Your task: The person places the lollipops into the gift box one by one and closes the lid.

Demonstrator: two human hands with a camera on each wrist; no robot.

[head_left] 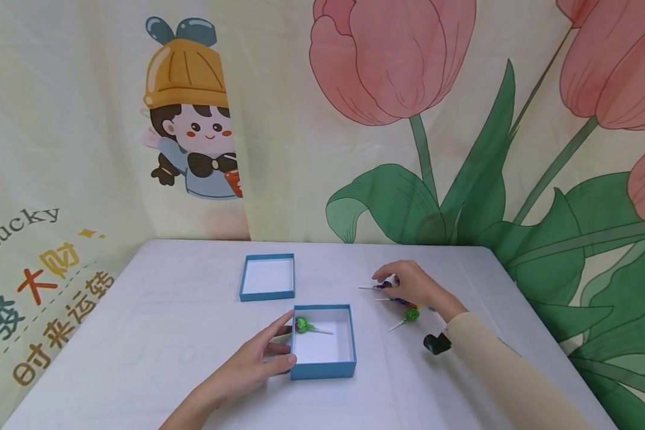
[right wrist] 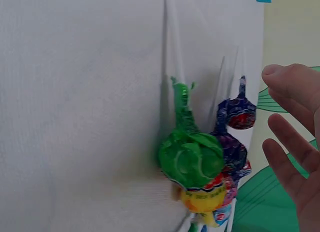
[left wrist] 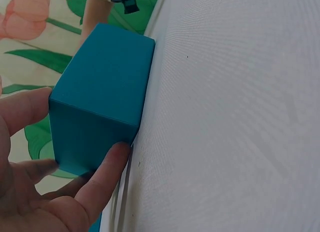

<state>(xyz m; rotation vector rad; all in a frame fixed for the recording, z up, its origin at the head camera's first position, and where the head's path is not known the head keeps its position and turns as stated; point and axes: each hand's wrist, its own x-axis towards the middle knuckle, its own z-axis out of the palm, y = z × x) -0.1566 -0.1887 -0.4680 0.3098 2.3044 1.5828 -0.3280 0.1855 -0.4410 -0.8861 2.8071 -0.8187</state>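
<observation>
From my end I judge the work to be at an early stage: one green lollipop point(head_left: 302, 325) lies inside the blue box point(head_left: 322, 371), its head by the left wall and its stick pointing right, while several more lie loose on the table point(head_left: 166, 334) to the box's right. The blue lid point(head_left: 267, 295) sits apart, behind and to the left, hollow side up, so I count closing up as undone. On the left hand point(head_left: 254, 357) I have the fingers spread wide along the box's left side, touching it rather than wrapping round it. On the right hand point(head_left: 416, 283) the fingers are parted and, as far as I can see, hold nothing. My head view alone gives me the box's interior, but there the right hand covers part of the loose pile. The right wrist view fills that in: a loose green lollipop point(right wrist: 191, 154) in front, two dark-wrapped lollipops point(right wrist: 232, 147) beyond it, a yellow wrapper point(right wrist: 204, 198) below, and fingertips just beside the farthest one; the overlap stops me counting them all. The left wrist view shows me only outer walls, yet makes the fingertip contact plain.
</observation>
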